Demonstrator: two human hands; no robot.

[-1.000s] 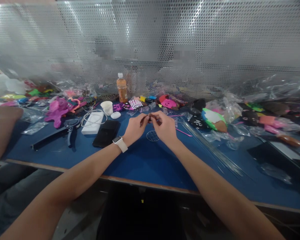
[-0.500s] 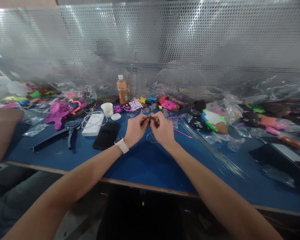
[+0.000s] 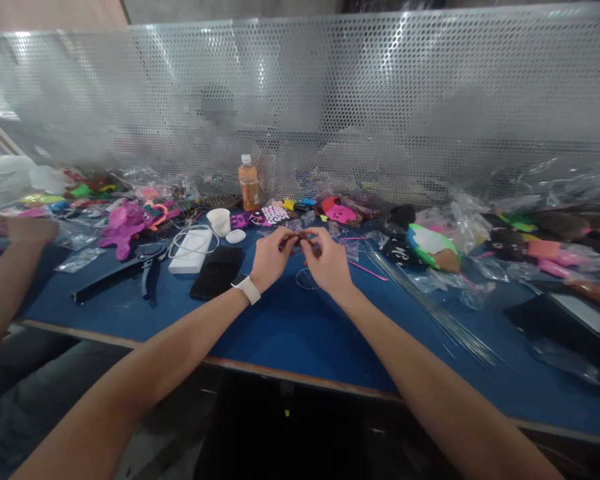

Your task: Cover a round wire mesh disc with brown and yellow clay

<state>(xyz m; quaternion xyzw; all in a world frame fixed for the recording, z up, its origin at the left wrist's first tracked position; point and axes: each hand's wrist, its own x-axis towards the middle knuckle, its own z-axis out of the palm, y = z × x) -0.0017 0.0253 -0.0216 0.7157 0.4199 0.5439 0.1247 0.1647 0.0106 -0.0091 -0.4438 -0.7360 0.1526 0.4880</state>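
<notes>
Above the blue table, my left hand [image 3: 271, 259] and my right hand [image 3: 329, 262] meet fingertip to fingertip. Both are closed, pinching a small dark brown piece [image 3: 299, 239] between them; fingers cover most of it, and I cannot tell its kind. A white-strapped watch [image 3: 248, 289] is on my left wrist. Just below my hands lies a thin round wire shape [image 3: 306, 280], partly hidden by my right hand. Beside my right hand are a thin pink strip [image 3: 370, 270] and a bundle of long thin wires [image 3: 443, 319].
Left of my hands lie a black phone [image 3: 215, 273], a white box [image 3: 191, 252] with a cable, and dark-handled pliers [image 3: 150, 270]. A drink bottle [image 3: 249, 187] and white cup [image 3: 219, 222] stand behind. Another person's arm [image 3: 23, 260] reaches in at left. A perforated metal panel [image 3: 300, 100] closes the back.
The view has shifted slightly, so the table's things sit a little lower and further right. My hands still pinch the brown piece, with the fingers slightly rearranged around it.
</notes>
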